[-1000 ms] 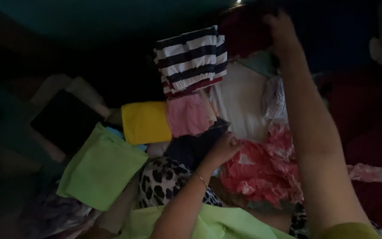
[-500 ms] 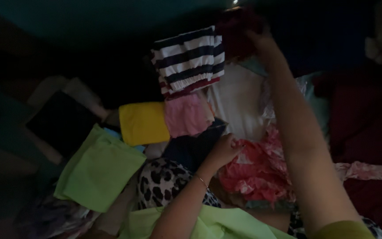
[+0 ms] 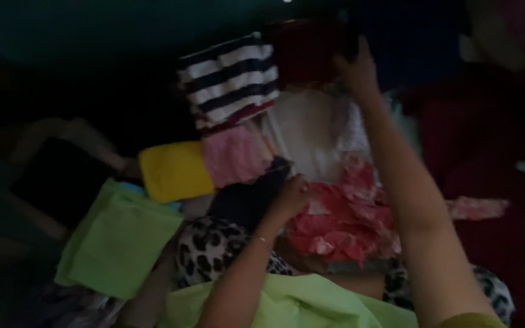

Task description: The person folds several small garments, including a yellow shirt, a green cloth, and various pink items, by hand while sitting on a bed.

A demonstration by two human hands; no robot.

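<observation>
In dim light I look down on a heap of clothes. My right hand (image 3: 355,68) reaches far out and grips a dark maroon garment (image 3: 308,50) at the top of the pile, beside a folded navy-and-white striped piece (image 3: 229,82). My left hand (image 3: 291,195) is closed on the edge of a red-and-white patterned cloth (image 3: 341,222), next to a dark navy garment (image 3: 247,197). A thin bracelet (image 3: 262,241) circles my left wrist.
Folded yellow (image 3: 174,171), pink (image 3: 233,155) and lime green (image 3: 120,243) pieces lie left of my left hand. A leopard-print cloth (image 3: 211,249) and another lime green fabric (image 3: 287,304) lie near me. White cloth (image 3: 305,130) sits mid-pile. A dark flat object (image 3: 59,182) lies at left.
The view has shifted, so the whole pile sits further left in the frame. My right hand has moved left and slightly down on the maroon garment. My left hand stays on the red patterned cloth.
</observation>
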